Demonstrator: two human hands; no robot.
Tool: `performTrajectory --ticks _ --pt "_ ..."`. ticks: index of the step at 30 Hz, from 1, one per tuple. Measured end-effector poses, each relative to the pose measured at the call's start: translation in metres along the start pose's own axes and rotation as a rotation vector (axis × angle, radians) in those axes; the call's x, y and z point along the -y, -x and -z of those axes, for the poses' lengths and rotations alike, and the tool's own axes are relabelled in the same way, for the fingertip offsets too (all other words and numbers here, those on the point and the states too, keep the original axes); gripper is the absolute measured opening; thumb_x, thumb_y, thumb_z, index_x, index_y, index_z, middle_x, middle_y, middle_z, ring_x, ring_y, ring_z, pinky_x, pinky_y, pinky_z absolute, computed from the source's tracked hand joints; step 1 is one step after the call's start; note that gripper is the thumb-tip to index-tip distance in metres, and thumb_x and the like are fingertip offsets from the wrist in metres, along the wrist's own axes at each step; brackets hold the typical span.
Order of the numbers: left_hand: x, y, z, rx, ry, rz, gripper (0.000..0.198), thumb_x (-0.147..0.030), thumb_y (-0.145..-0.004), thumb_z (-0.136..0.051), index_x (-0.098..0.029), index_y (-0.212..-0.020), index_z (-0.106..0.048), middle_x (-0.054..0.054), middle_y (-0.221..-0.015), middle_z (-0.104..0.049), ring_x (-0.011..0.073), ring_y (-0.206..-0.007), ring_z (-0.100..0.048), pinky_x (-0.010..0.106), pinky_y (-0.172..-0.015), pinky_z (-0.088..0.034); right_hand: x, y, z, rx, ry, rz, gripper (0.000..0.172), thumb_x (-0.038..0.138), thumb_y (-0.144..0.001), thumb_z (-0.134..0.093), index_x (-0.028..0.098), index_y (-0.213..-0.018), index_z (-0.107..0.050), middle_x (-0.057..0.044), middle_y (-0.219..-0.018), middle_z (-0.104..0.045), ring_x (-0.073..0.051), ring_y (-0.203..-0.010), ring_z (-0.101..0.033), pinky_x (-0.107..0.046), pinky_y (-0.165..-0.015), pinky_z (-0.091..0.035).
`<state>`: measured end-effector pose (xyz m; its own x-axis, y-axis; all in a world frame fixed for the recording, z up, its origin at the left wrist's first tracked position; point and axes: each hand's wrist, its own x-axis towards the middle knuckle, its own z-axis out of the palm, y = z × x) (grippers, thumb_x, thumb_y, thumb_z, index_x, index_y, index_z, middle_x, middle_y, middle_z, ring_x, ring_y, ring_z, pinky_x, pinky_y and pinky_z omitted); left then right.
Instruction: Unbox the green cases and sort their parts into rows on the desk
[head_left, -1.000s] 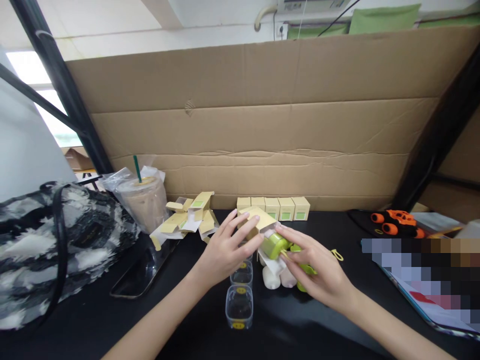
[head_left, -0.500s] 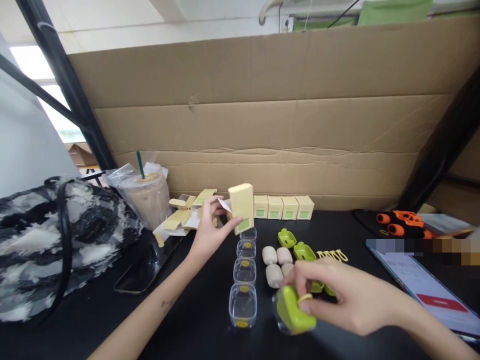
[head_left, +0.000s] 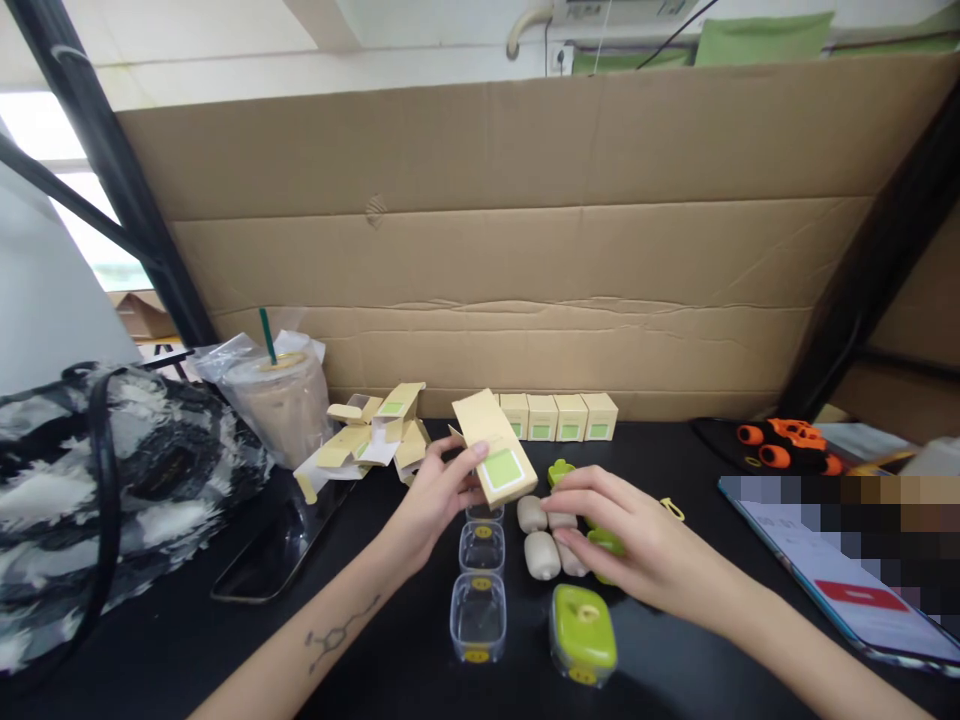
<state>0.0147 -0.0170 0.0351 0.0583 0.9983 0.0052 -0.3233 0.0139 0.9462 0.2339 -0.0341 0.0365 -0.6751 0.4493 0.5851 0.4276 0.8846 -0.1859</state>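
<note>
Held carton [head_left: 501,466]: one, raised over the middle of the table [head_left: 405,660], with left hand [head_left: 431,500] clamped on it. Right hand [head_left: 630,525]: thumb and fingers apart, at the pale rounded pieces [head_left: 542,556]; contact impossible to tell.

Pale rounded pieces: four. Clear cups [head_left: 478,618]: three in view, lined up toward the near edge. Green-lidded container [head_left: 583,632]: one, near edge, right of the front cup. Small boxes [head_left: 541,416]: four clearly showing, in a row along the far edge. Green lids [head_left: 560,471]: partly hidden, count unclear. Opened cartons [head_left: 382,435]: one heap, far left. Phones [head_left: 277,548]: two, one toward each side edge.

Held carton: pale yellow, tilted, white-bordered green panel.

Table: black; cardboard sheet [head_left: 480,260] along the far edge. Beyond: white wall [head_left: 420,65], green cloth [head_left: 765,38].
</note>
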Motion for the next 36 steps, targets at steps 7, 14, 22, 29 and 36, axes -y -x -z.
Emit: performTrajectory --ticks 7,14,22,29,36 --pt "0.006 0.016 -0.013 0.102 0.041 0.107 0.037 -0.034 -0.085 -0.061 -0.015 -0.109 -0.04 0.015 -0.106 -0.065 0.0219 -0.086 -0.068 0.037 -0.077 -0.055 -0.017 0.0 -0.02 -0.219 0.43 0.263 0.027 0.013 -0.088 -0.052 0.017 -0.114 -0.05 -0.012 -0.107 -0.059 -0.022 -0.099 -0.058 -0.039 -0.083 -0.052" --pt "0.006 0.017 -0.01 0.151 0.039 0.113 0.046 -0.024 -0.08 -0.068 -0.017 -0.112 -0.036 0.014 -0.106 -0.065 0.0222 -0.088 -0.068 0.034 -0.074 -0.055 -0.013 -0.008 -0.02 -0.311 0.499 0.325 0.012 0.011 -0.087 -0.049 0.011 -0.098 -0.055 -0.012 -0.091 -0.066 -0.021 -0.082 -0.062 -0.035 -0.071 -0.054" --pt "0.007 0.015 -0.01 0.127 0.118 0.192 0.035 -0.025 -0.077 -0.069 -0.017 -0.101 -0.046 0.01 -0.096 -0.067 0.0205 -0.079 -0.068 0.037 -0.077 -0.052 -0.007 -0.009 -0.024 -0.295 0.533 0.292 0.019 0.006 -0.087 -0.039 0.016 -0.085 -0.056 -0.013 -0.092 -0.068 -0.022 -0.08 -0.063 -0.038 -0.07 -0.053" --pt "0.001 0.015 -0.011 0.174 0.173 0.203 0.023 -0.028 -0.08 -0.065 -0.014 -0.096 -0.054 0.01 -0.092 -0.067 0.0214 -0.087 -0.065 0.037 -0.085 -0.048 -0.013 0.001 -0.021 -0.222 0.57 0.295 0.027 0.01 -0.092 -0.038 0.015 -0.112 -0.056 -0.015 -0.115 -0.061 -0.023 -0.104 -0.058 -0.04 -0.08 -0.052" --pt "0.007 0.014 -0.008 0.099 0.076 0.207 0.034 -0.033 -0.076 -0.07 -0.017 -0.098 -0.049 0.007 -0.09 -0.066 0.0154 -0.073 -0.065 0.028 -0.067 -0.051 -0.012 0.0 -0.013 -0.32 0.595 0.432 0.024 0.008 -0.092 -0.04 0.019 -0.093 -0.062 -0.008 -0.101 -0.069 -0.018 -0.096 -0.063 -0.035 -0.082 -0.053"
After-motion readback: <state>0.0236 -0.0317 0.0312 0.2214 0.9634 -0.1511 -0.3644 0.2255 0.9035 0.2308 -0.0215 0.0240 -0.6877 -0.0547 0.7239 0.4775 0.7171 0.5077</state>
